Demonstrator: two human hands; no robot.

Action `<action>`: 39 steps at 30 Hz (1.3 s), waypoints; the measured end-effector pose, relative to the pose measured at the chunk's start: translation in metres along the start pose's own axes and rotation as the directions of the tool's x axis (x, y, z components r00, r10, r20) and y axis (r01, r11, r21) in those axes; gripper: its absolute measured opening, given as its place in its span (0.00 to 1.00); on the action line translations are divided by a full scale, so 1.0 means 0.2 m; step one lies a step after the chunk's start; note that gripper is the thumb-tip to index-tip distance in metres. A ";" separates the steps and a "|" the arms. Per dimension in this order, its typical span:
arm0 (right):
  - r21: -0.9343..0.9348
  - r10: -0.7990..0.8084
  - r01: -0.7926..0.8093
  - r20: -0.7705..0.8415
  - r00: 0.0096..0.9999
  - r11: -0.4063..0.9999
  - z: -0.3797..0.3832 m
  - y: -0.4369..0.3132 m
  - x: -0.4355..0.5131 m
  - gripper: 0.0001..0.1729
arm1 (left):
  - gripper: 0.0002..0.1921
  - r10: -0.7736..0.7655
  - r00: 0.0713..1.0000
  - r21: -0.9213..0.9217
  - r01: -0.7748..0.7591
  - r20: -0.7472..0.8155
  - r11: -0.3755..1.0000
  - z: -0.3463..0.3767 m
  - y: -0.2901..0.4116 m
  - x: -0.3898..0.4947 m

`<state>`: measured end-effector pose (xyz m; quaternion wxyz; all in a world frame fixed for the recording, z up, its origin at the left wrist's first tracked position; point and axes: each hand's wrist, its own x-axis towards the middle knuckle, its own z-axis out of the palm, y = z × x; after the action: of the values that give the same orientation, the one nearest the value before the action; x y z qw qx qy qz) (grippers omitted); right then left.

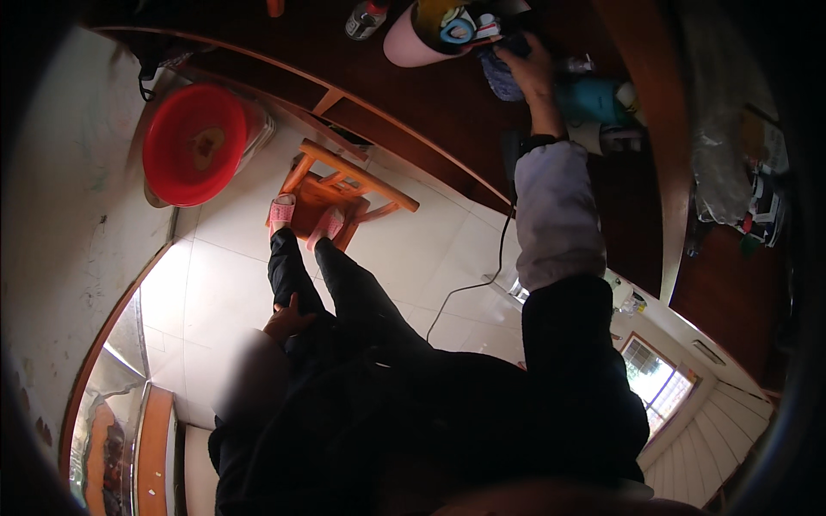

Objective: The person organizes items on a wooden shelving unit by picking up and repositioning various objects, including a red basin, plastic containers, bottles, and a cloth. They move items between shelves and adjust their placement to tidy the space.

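My right hand [532,72] reaches over the dark wooden cabinet top [445,106]. Its thumb and fingers close around a dark object [515,45] whose kind I cannot tell. Bluish patterned fabric [502,76] bunches just below that hand. Beside it stands a pink container [413,42] holding a blue ring-shaped item [457,30] and small boxes. A teal object [586,101] lies to the right of my wrist. My left hand [290,319] rests on my trouser leg, thumb apart, holding nothing visible.
My feet in pink slippers [282,209] are on a low wooden chair [361,174]. A red plastic basin [193,145] stands at the left wall. A lidded glass jar [365,20] sits near the pink container. A dark cable [502,245] hangs from the cabinet toward the tiled floor [413,258].
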<state>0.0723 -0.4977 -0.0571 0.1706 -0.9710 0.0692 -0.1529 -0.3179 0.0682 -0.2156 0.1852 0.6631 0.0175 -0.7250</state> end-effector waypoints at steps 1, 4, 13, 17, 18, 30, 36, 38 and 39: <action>0.041 -0.009 0.009 -0.008 1.000 0.999 0.00 0.02 -0.02 0.35 | 0.57 0.002 1.000 0.005 -0.002 -0.008 1.000 -0.01 0.00 -0.01; 0.144 0.113 -0.108 -0.023 0.993 0.984 -0.02 0.08 -0.08 0.34 | 0.57 -0.007 0.999 0.021 0.008 -0.041 1.000 -0.01 0.01 -0.03; -0.264 0.295 -0.257 0.118 0.948 0.930 -0.16 -0.32 -0.21 0.37 | 0.46 0.220 0.961 0.189 -0.187 -0.170 0.964 -0.10 0.00 -0.06; -0.143 0.370 -0.342 0.320 0.872 0.929 -0.29 -0.56 -0.63 0.34 | 0.29 0.593 0.585 0.170 -0.618 -0.553 0.768 -0.47 0.37 -0.25; -0.170 0.298 -0.255 0.313 0.902 0.952 -0.32 -0.59 -0.72 0.34 | 0.25 0.617 0.413 0.223 -0.680 -0.670 0.698 -0.58 0.53 -0.32; -0.177 0.161 -0.168 -0.053 0.986 0.970 -0.07 -0.12 -0.05 0.36 | 0.31 0.585 -0.226 0.486 -0.807 -0.779 0.335 -1.14 1.66 -0.83; -0.224 0.104 -0.074 0.128 0.986 0.972 -0.15 -0.15 -0.14 0.37 | 0.33 0.497 -0.401 0.582 -0.761 -0.770 0.286 -1.24 1.81 -0.71; -0.153 0.079 -0.039 0.268 0.960 0.987 -0.26 -0.22 -0.34 0.35 | 0.30 0.499 -0.448 0.632 -0.716 -0.742 0.296 -1.29 1.85 -0.70; -0.116 0.102 -0.066 0.336 0.936 0.991 -0.33 -0.25 -0.46 0.34 | 0.29 0.527 -0.430 0.634 -0.712 -0.733 0.302 -1.30 1.86 -0.70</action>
<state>-0.0313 -0.4541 -0.0050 0.1360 -0.9864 0.0879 0.0287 0.0471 -0.1734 -0.0301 0.5622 0.7888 -0.2115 0.1307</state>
